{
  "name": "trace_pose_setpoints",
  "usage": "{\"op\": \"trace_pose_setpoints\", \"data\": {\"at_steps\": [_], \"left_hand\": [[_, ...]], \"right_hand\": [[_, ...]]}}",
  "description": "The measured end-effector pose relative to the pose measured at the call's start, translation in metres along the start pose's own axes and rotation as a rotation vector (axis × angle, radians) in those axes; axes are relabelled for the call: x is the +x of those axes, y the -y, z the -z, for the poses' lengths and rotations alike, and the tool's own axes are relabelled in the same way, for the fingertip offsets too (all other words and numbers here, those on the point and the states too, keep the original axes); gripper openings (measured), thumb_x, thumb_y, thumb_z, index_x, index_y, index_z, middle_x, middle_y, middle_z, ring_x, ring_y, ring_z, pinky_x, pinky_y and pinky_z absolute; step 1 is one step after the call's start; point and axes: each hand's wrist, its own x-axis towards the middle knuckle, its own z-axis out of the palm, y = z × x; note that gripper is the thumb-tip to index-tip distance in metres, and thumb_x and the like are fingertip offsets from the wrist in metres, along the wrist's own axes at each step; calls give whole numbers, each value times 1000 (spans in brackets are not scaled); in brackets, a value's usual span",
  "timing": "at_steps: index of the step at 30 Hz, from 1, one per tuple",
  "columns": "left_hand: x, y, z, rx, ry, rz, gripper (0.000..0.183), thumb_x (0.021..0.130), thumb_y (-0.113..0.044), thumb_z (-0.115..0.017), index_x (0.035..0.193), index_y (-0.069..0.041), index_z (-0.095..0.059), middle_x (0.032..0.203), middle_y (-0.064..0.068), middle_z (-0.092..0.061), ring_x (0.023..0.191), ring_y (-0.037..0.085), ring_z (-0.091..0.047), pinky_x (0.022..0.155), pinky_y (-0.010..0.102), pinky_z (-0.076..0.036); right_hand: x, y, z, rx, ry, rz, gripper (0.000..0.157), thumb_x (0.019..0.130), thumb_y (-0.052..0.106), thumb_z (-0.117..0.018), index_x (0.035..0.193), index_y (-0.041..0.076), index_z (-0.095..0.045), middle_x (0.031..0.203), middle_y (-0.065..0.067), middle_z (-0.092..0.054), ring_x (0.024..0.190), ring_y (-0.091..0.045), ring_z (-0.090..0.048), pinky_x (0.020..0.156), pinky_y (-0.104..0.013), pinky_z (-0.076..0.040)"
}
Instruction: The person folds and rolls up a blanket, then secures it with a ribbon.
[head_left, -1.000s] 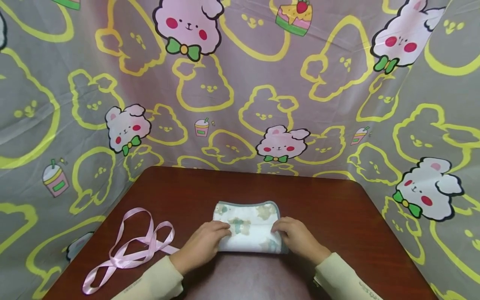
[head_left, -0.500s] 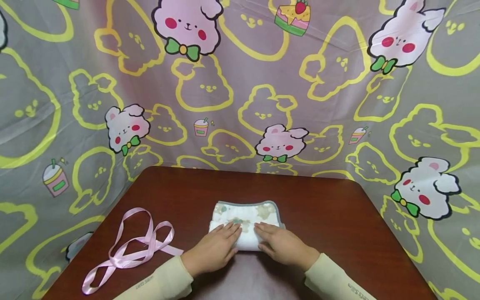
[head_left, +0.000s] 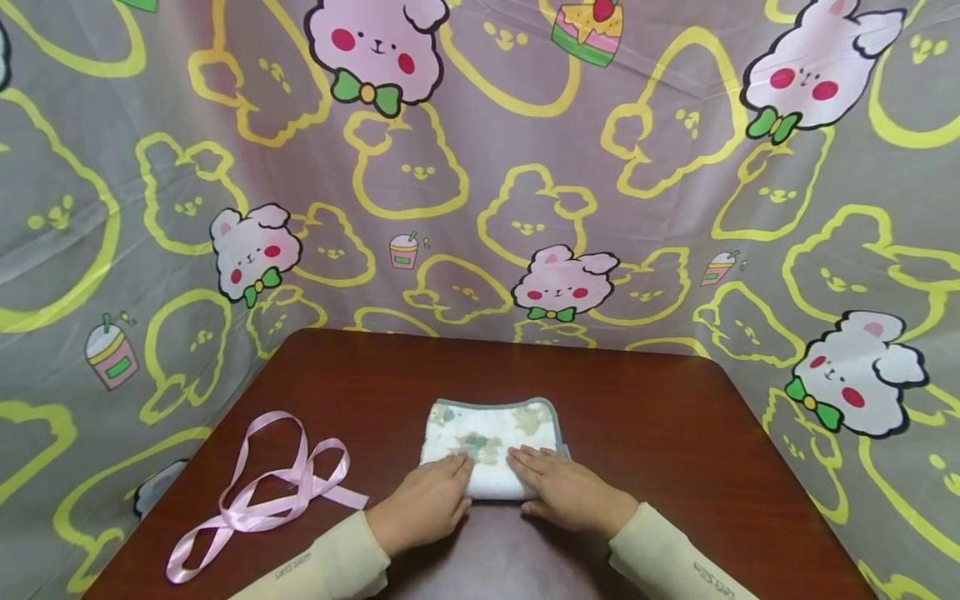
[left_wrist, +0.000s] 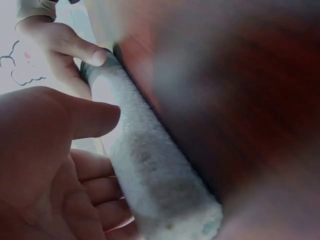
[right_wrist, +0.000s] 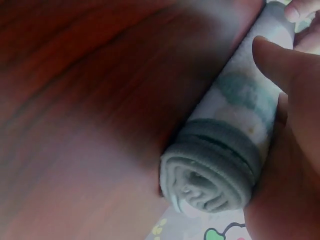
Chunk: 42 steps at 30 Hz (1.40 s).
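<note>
A white towel [head_left: 491,446] with grey edging and faded tan and green prints lies mid-way across a dark red-brown surface [head_left: 645,408], its near edge rolled; the right wrist view shows the spiral end. The left hand [head_left: 427,504] and right hand [head_left: 573,493], apart from each other, rest on it, palms down, fingers straight. A looped pink ribbon [head_left: 242,518] lies left of the left hand. Cartoon-printed fabric [head_left: 652,62] hangs behind.

Near the left edge of your table [head_left: 637,408] you have a pink ribbon [head_left: 238,520] in loose, crossing loops. Beyond the far edge and both side edges, you see a cartoon-printed curtain [head_left: 480,133].
</note>
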Motion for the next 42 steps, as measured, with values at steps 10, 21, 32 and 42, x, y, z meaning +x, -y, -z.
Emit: {"op": "trace_pose_setpoints", "data": {"at_steps": [10,21,32,42], "left_hand": [[6,14,2,-39,85,2,70,81,-45,-74,137,-8,-53,132,13,-56,119,29,-54,98,47,-42],[-19,25,1,-3,62,25,66,80,-36,-76,131,2,-57,129,15,-60,117,26,-58,91,40,-49],[-23,42,5,4,1,-13,59,72,-27,-80,121,2,-63,117,11,-65,105,25,-64,86,39,-51],[-18,49,-2,-94,-17,-23,59,61,-9,-79,117,-4,-61,109,4,-66,96,22,-65,82,38,-52]], "right_hand": [[-7,-10,1,62,-41,28,72,84,28,-76,143,-1,-45,145,-15,-46,132,-30,-43,104,-46,-37],[-34,-18,4,6,-47,-93,73,82,31,-78,137,-7,-49,139,-20,-51,128,-33,-47,103,-47,-39],[-40,-25,3,5,-64,-110,74,78,31,-82,135,-6,-52,136,-20,-53,125,-34,-50,100,-47,-41],[-42,-31,-2,142,-73,-201,71,73,18,-82,135,-1,-53,134,-15,-56,124,-28,-52,98,-43,-44]]}}
